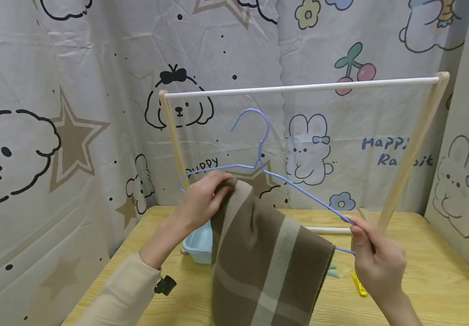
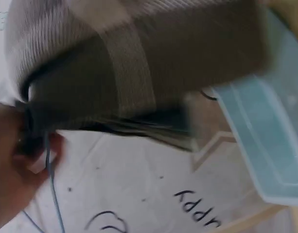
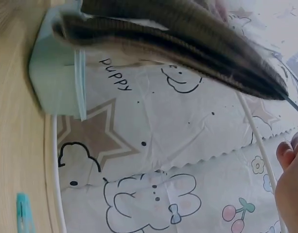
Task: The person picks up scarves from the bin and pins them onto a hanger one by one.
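Observation:
A blue wire hanger (image 1: pixel 267 124) is held up in front of the rack with its hook at the top. My right hand (image 1: pixel 379 260) grips the hanger's right end between thumb and fingers. A brown plaid cloth (image 1: pixel 255 253) with pale stripes hangs folded at the hanger's lower bar, which emerges from its right side. With thumb and fingers, my left hand (image 1: pixel 206 199) pinches the cloth's upper edge, just below the hanger's left arm. In the left wrist view the cloth (image 2: pixel 187 53) is blurred, and hanger wire runs beside the left hand (image 2: pixel 12 165).
Behind the hanger stands a rack with a white top bar (image 1: pixel 299 88) and wooden posts (image 1: pixel 411 154). On the wooden table (image 1: pixel 169 299) are a light blue plastic container (image 1: pixel 198 246), partly behind the cloth, a yellow clip (image 1: pixel 358 285) and a teal clip (image 3: pixel 24 213). Printed curtains (image 1: pixel 108 59) surround it.

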